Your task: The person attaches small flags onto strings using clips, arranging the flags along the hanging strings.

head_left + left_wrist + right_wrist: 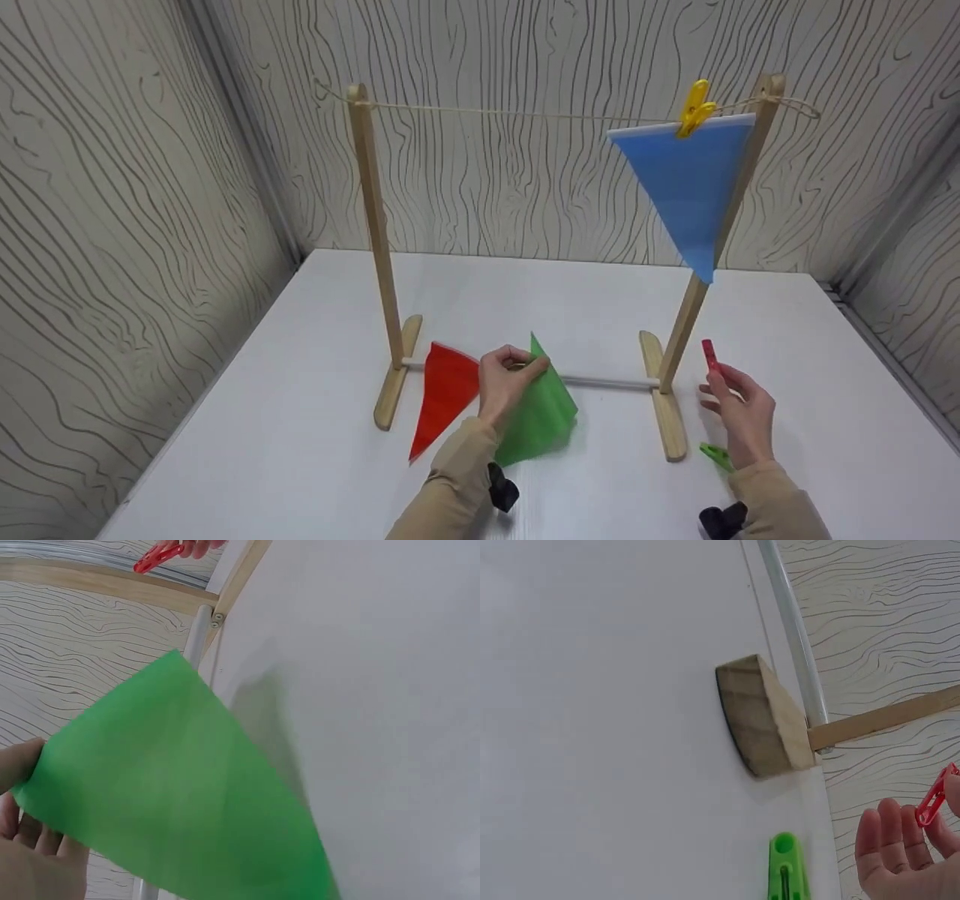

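Note:
My left hand (504, 381) pinches a green triangular flag (541, 412) by its edge, lifted partly off the table; in the left wrist view the green flag (172, 787) spreads out from thumb and fingers. A red clothespin (709, 354) is pinched in my right hand (742, 412), beyond the stand's right foot. Just under that hand lies a green clothespin (717, 456), seen larger in the right wrist view. Left of my left hand is a red triangular flag (447, 394). A blue flag (686, 180) hangs from the string (487, 111), clipped by a yellow clothespin (696, 109).
The wooden stand has a left post (375, 232), a right post (686, 330) and a white bar (611, 382) low between them. Its feet rest on the white table (300, 420). Patterned panels (487, 195) rise behind and at both sides.

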Tool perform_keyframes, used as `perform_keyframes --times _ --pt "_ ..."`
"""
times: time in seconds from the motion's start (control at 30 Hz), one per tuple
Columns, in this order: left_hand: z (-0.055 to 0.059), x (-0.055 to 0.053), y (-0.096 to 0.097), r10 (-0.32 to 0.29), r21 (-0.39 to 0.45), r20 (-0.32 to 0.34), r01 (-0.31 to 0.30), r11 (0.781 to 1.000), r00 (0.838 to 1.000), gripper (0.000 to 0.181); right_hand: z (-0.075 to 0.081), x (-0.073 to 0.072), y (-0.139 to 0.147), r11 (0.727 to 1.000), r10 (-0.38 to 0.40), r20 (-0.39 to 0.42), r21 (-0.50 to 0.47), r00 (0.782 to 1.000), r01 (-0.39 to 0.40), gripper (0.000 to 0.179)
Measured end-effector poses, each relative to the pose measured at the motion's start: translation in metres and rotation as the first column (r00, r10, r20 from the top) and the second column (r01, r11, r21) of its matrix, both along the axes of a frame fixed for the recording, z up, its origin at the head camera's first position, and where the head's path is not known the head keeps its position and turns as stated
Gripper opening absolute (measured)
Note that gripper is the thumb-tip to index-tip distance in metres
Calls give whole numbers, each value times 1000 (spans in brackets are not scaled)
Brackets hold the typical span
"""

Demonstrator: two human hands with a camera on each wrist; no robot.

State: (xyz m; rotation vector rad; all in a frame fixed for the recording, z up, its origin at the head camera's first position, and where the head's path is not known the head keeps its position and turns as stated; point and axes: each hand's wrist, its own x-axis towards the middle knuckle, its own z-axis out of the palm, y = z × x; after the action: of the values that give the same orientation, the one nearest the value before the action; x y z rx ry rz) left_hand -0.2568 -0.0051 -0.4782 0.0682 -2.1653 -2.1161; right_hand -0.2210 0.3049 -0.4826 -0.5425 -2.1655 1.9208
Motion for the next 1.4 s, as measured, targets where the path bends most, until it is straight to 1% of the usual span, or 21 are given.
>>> perform_keyframes --times 0.1,0.2,0.27,0.37,0.43,0.53,0.6,0.67,0.77,0.8,0.9,0.93,1.03,1.13,1.17,1.2,1.27,1.3,1.33,1.37,1.4 --pt "0 -1 0 12 73 10 -13 997 1000 16 2 1 -3 994 -4 -35 -114 999 0 47" --pt "2 -2 -1 30 101 12 -31 994 999 19 4 2 -7 970 -22 -55 -245 998 8 46" --pt "4 -3 -2 38 115 5 -38 993 999 22 6 2 -10 942 -42 -71 -337 997 16 42" --pt "6 -4 -3 45 113 -14 -44 993 999 26 6 2 -15 891 -65 -107 -453 992 10 33" --pt "6 -4 -4 46 122 -25 -42 992 999 27 6 3 -18 858 -72 -142 -514 987 -11 26" --pt "6 -5 -5 48 135 -41 -42 990 998 27 6 4 -22 799 -72 -207 -598 976 -68 20" --pt "7 -5 -5 55 148 -53 -46 988 997 27 7 5 -24 760 -68 -257 -640 964 -117 19" --pt "8 -6 -5 66 165 -60 -56 985 996 27 7 7 -26 733 -57 -307 -659 950 -169 19" --pt "12 -7 -4 86 201 -69 -70 977 994 25 8 9 -29 702 -49 -370 -674 928 -232 20" --pt "14 -7 -4 90 214 -68 -73 974 994 24 9 9 -30 696 -48 -388 -674 920 -248 21" --pt "19 -6 -4 98 223 -84 -77 972 992 21 11 10 -32 666 -73 -434 -692 898 -280 22" --pt "20 -6 -5 102 224 -89 -80 971 991 20 11 10 -33 651 -86 -447 -702 890 -289 22" --pt "25 -5 -5 109 245 -113 -79 966 988 20 12 10 -36 642 -117 -470 -708 875 -294 22" --pt "32 -4 -4 119 265 -128 -82 961 985 21 13 10 -38 668 -114 -483 -684 868 -293 24" --pt "35 -4 -4 121 270 -132 -81 959 984 22 12 10 -39 690 -104 -483 -664 870 -287 25" --pt "37 -3 -3 121 278 -133 -81 957 984 23 12 11 -40 704 -94 -483 -650 870 -286 26" --pt "43 -3 -3 125 289 -141 -80 954 982 25 11 10 -41 722 -69 -478 -630 876 -287 27" --pt "45 -3 -3 121 293 -150 -73 953 981 27 11 9 -41 720 -66 -473 -632 878 -287 27" --pt "47 -3 -2 116 295 -158 -66 953 981 28 10 9 -42 728 -61 -469 -625 881 -283 26" --pt "49 -4 -2 113 298 -162 -61 953 980 28 10 8 -42 728 -58 -464 -626 884 -281 26" --pt "51 -5 -2 111 301 -170 -56 952 979 29 10 8 -41 722 -52 -462 -630 885 -287 26"
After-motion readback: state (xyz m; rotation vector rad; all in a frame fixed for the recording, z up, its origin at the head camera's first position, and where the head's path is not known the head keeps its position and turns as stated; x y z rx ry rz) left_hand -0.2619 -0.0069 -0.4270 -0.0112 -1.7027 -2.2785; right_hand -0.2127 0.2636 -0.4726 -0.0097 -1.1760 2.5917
